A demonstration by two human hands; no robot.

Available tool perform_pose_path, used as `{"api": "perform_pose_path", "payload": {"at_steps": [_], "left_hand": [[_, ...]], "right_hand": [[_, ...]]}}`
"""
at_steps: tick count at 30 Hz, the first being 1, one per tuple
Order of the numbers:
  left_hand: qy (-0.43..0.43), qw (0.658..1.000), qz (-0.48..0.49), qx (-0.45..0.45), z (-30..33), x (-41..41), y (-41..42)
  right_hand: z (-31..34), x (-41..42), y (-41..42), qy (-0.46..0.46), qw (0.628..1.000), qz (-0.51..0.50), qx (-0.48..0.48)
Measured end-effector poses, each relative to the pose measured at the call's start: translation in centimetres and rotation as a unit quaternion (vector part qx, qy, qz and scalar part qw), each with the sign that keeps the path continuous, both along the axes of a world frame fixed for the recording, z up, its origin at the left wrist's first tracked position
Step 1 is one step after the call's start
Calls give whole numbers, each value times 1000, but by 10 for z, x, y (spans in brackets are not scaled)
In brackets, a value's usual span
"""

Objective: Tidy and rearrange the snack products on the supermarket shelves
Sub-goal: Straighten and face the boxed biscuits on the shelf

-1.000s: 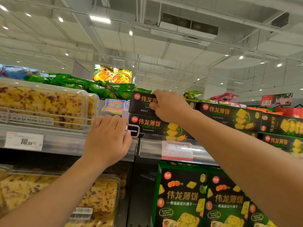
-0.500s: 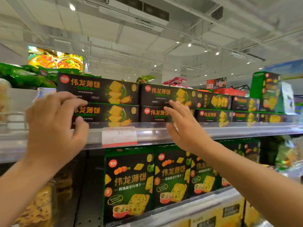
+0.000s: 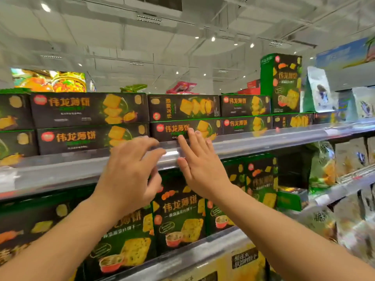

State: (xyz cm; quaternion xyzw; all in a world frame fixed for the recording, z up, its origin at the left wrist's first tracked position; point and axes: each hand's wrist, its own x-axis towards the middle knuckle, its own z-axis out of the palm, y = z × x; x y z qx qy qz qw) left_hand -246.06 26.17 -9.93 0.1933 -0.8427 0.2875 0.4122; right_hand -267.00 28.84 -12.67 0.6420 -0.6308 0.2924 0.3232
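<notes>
A: Boxes (image 3: 89, 110) of crackers sit two high on the top shelf (image 3: 263, 141), long faces out so the labels read.

B: And the hands?

A: Both raised at the shelf lip, holding nothing. Right hand (image 3: 199, 165) has straight, spread fingers by the lower box (image 3: 182, 129); I'd guess to push it flush. Left hand (image 3: 129, 175) is blurred, fingers loosely bent.

A supermarket aisle: stacked biscuit boxes (image 3: 89, 110) on tiered shelves (image 3: 263, 138).
</notes>
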Motion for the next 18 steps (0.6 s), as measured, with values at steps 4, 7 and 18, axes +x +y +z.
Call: {"api": "perform_pose_path", "payload": {"at_steps": [4,7,18], "left_hand": [[-4,993,116,-4,-11,-36,-11],[22,992,123,-24,-21,-39,-19],[24,997,-41,-52,-19,-114,5]], "right_hand": [[-8,-14,3,29,999,35,-10],[-17,-24,7,46,997,63,-12],[-14,-95,60,58,994,91,34]]}}
